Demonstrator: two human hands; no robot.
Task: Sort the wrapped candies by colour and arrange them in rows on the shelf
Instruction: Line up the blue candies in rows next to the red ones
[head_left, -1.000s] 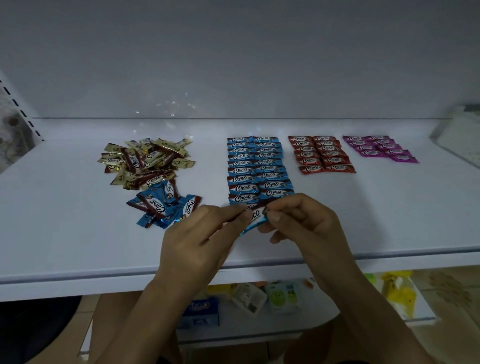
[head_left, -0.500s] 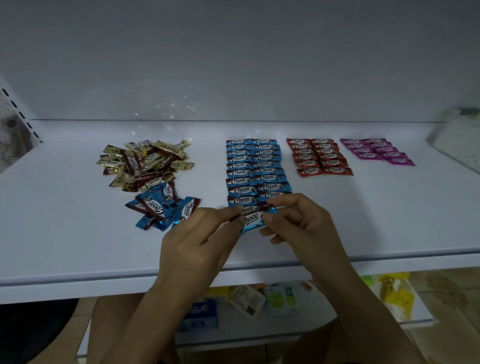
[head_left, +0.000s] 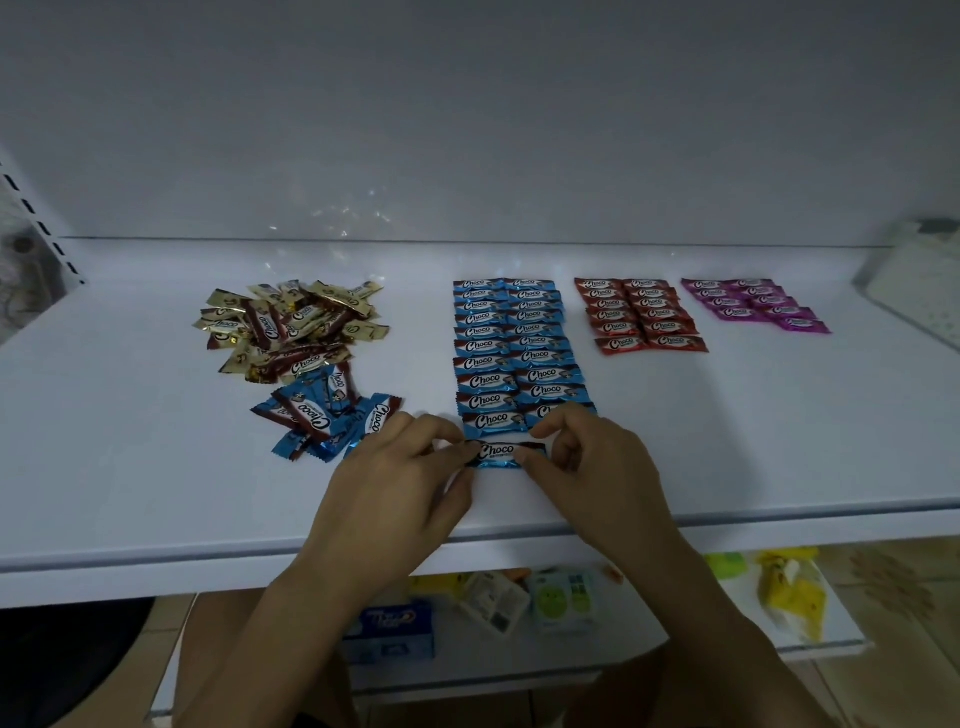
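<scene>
Blue candy: pinched by both ends in my fingers, level, centre frame.
Blue rows: two columns directly above it.
Gold pile: upper left, unsorted.

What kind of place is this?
Probably a small shop. White display shelf with a slotted upright, packaged goods on the lower shelf, and candies laid out in colour rows.

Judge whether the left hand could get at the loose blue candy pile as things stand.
Probably yes: the blue pile lies just beside the left hand with nothing between, though that hand first must release the blue candy it pinches.
</scene>
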